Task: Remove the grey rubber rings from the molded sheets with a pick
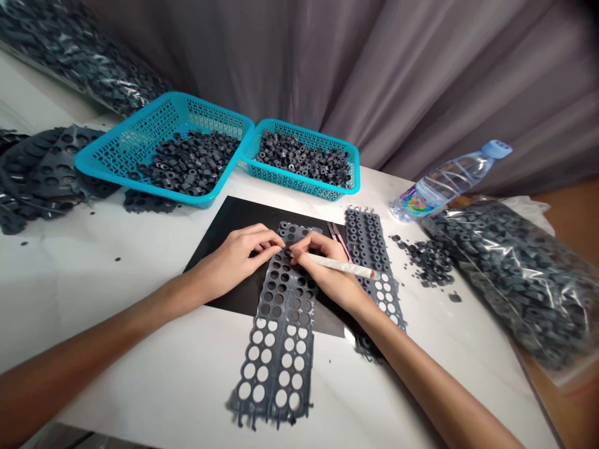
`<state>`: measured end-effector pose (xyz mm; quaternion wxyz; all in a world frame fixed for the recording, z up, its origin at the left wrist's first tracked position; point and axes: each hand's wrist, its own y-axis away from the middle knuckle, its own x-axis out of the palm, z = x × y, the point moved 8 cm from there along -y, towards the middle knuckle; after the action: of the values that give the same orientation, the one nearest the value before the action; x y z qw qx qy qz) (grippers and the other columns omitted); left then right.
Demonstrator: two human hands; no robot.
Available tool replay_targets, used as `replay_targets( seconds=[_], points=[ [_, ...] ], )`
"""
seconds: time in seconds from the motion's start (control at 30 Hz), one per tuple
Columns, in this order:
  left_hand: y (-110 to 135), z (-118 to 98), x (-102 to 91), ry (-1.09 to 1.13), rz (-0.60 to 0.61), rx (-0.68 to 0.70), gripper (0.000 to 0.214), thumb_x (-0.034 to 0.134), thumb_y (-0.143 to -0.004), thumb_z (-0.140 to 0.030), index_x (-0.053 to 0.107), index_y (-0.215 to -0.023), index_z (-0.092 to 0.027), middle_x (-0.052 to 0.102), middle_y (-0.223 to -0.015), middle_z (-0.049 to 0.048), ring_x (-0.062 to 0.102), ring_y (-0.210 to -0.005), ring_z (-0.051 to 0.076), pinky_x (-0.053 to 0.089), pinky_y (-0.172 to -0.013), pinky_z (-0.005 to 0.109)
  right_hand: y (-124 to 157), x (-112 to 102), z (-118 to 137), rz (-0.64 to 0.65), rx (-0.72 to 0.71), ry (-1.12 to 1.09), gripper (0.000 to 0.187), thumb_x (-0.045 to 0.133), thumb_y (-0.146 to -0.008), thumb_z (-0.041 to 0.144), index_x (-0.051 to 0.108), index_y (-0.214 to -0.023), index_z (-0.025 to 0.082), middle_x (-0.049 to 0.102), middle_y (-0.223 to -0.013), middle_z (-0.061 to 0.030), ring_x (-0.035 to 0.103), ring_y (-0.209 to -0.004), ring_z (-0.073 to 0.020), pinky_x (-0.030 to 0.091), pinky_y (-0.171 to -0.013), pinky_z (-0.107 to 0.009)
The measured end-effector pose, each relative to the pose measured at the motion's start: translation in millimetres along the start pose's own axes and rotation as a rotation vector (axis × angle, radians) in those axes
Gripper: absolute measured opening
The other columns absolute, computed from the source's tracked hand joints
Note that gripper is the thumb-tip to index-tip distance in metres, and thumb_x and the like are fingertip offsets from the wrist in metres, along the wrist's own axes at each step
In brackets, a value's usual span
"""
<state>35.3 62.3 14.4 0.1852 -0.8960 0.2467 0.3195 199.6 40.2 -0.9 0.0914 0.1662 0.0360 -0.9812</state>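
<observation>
A dark grey rubber sheet with rows of round holes (276, 357) lies lengthwise before me, its upper part on a black mat (229, 224). My left hand (241, 259) rests at the sheet's left edge, thumb and forefinger pinched near its upper holes; whatever is between them is too small to make out. In my right hand (330, 268) is a white pen-like tool (344, 266), slanting back to the right, its tip hidden by the fingers. Both hands' fingertips nearly meet over the sheet. Small thread snips (340, 240) lie beyond my right hand.
Two blue baskets (105, 159) (299, 182) hold small dark ring-like pieces. At right lie a second holed sheet (367, 243), a loose pile of pieces (428, 262), a water bottle (435, 187) and a filled plastic bag (519, 274). Scrap sheets (51, 168) are heaped at left.
</observation>
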Motion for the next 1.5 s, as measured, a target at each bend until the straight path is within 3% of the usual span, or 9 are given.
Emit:
replay_targets(
  seconds=[0.37, 0.53, 0.87, 1.1, 1.33, 1.5],
  points=[
    [4, -1, 3.5, -0.006, 0.012, 0.017, 0.019, 0.057, -0.104, -0.024, 0.072, -0.116, -0.024, 0.068, -0.113, 0.0022, 0.069, -0.092, 0.014, 0.057, -0.085, 0.028, -1, 1, -2, 0.017, -0.032, 0.029, 0.012, 0.064, -0.095, 0.028, 0.065, -0.085, 0.02, 0.068, -0.083, -0.0007, 0.062, -0.078, -0.0163, 0.048, -0.074, -0.029],
    [4, -3, 4.2, -0.027, -0.005, 0.06, 0.018, 0.057, -0.104, -0.025, 0.072, -0.115, -0.022, 0.067, -0.11, 0.0027, 0.068, -0.084, 0.013, 0.058, -0.081, 0.027, -1, 2, -2, 0.004, -0.029, 0.01, 0.014, 0.063, -0.095, 0.029, 0.065, -0.084, 0.02, 0.068, -0.083, -0.0007, 0.061, -0.077, -0.0161, 0.048, -0.072, -0.029],
    [4, -3, 6.3, -0.061, 0.009, 0.112, 0.018, 0.056, -0.104, -0.024, 0.068, -0.116, -0.021, 0.063, -0.108, 0.0035, 0.067, -0.086, 0.015, 0.059, -0.083, 0.029, 0, 2, -2, 0.024, -0.039, 0.07, 0.006, 0.065, -0.091, 0.024, 0.065, -0.086, 0.021, 0.068, -0.084, -0.0011, 0.061, -0.082, -0.0183, 0.047, -0.075, -0.03],
    [9, -13, 9.5, -0.227, 0.018, 0.265, 0.023, 0.051, -0.105, -0.018, 0.066, -0.122, -0.021, 0.062, -0.116, 0.0083, 0.063, -0.116, 0.024, 0.052, -0.106, 0.041, 2, 2, 4, 0.03, -0.045, 0.123, 0.005, 0.064, -0.092, 0.024, 0.065, -0.087, 0.022, 0.066, -0.086, -0.0008, 0.06, -0.083, -0.0187, 0.045, -0.075, -0.03],
    [5, 0, 8.4, -0.132, 0.054, 0.166, 0.021, 0.053, -0.105, -0.025, 0.064, -0.123, -0.023, 0.063, -0.115, 0.0047, 0.067, -0.093, 0.017, 0.056, -0.09, 0.032, 1, 2, 3, 0.025, -0.049, 0.148, 0.005, 0.064, -0.091, 0.024, 0.066, -0.087, 0.022, 0.067, -0.086, -0.0012, 0.06, -0.084, -0.0193, 0.045, -0.074, -0.031],
    [8, -15, 12.0, -0.366, 0.077, 0.302, 0.021, 0.048, -0.107, -0.018, 0.062, -0.122, -0.019, 0.061, -0.117, 0.009, 0.063, -0.11, 0.023, 0.053, -0.102, 0.039, 2, 4, 9, 0.034, -0.068, 0.198, 0.006, 0.064, -0.092, 0.025, 0.064, -0.086, 0.022, 0.066, -0.085, -0.0011, 0.06, -0.083, -0.0198, 0.044, -0.075, -0.032]
  ],
)
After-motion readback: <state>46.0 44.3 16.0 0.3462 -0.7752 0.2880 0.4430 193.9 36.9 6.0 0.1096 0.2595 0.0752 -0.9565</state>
